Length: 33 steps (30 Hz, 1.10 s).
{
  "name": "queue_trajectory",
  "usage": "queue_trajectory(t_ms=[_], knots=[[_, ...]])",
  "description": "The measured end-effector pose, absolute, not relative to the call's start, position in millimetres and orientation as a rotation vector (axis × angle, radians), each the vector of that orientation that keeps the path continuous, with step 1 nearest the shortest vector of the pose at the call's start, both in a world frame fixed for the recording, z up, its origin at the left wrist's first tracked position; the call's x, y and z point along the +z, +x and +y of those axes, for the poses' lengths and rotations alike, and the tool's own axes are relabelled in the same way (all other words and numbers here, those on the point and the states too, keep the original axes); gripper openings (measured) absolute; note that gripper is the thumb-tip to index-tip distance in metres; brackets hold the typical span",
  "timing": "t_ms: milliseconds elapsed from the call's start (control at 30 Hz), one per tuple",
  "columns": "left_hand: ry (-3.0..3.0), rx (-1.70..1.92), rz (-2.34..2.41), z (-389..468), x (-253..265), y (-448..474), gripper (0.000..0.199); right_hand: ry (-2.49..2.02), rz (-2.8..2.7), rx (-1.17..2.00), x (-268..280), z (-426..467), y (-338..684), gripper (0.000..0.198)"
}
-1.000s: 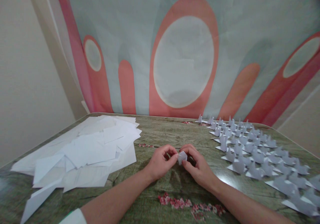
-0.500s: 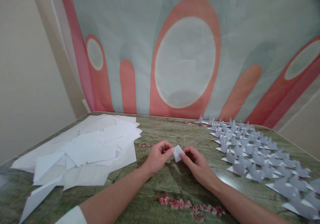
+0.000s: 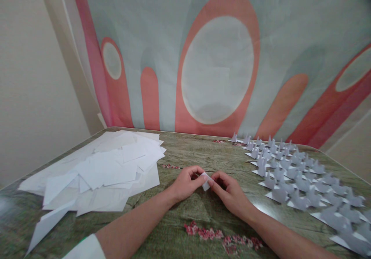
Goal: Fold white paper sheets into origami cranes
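A small folded piece of white paper [image 3: 206, 185] is held a little above the table, between both hands. My left hand [image 3: 189, 182] pinches its upper left part with thumb and forefinger. On the other side, the thumb and fingertips of my right hand [image 3: 228, 189] grip its right edge. The paper's upper part is partly covered by my left thumb, so its folds there are hard to make out.
A loose pile of white paper sheets [image 3: 113, 166] spreads over the left of the table [image 3: 174, 228]. Rows of folded white paper birds [image 3: 301, 181] stand at the right. Behind the table rises a grey-green backdrop [image 3: 165, 31] with coral shapes.
My left thumb has moved farther over the paper, pressing on its upper part, and less of the paper shows. The view has shifted slightly; the pile and birds stay put.
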<state>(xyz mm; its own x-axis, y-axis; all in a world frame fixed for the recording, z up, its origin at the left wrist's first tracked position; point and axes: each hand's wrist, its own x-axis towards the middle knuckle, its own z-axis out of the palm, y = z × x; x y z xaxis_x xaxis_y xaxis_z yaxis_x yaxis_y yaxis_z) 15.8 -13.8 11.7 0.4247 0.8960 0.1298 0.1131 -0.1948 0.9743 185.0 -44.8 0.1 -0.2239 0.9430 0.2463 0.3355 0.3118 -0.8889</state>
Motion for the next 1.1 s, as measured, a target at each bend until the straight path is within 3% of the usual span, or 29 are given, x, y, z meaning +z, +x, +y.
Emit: queue_trajectory(t_ms=[367, 833, 1100], knots=[[1.567, 0.974, 0.953, -8.9, 12.7, 15.9, 0.024, -1.16, -1.472, 1.044, -4.9, -35.9, 188.3, 0.032], [1.438, 1.045, 0.874, -6.8, 0.0, 19.0, 0.026, -1.074, -1.435, 1.174, -2.8, -35.7, 186.7, 0.027], [1.596, 0.982, 0.869, -9.1, 3.2, 16.4, 0.025, -1.027, -1.387, 1.094, -10.5, -34.5, 188.7, 0.022]])
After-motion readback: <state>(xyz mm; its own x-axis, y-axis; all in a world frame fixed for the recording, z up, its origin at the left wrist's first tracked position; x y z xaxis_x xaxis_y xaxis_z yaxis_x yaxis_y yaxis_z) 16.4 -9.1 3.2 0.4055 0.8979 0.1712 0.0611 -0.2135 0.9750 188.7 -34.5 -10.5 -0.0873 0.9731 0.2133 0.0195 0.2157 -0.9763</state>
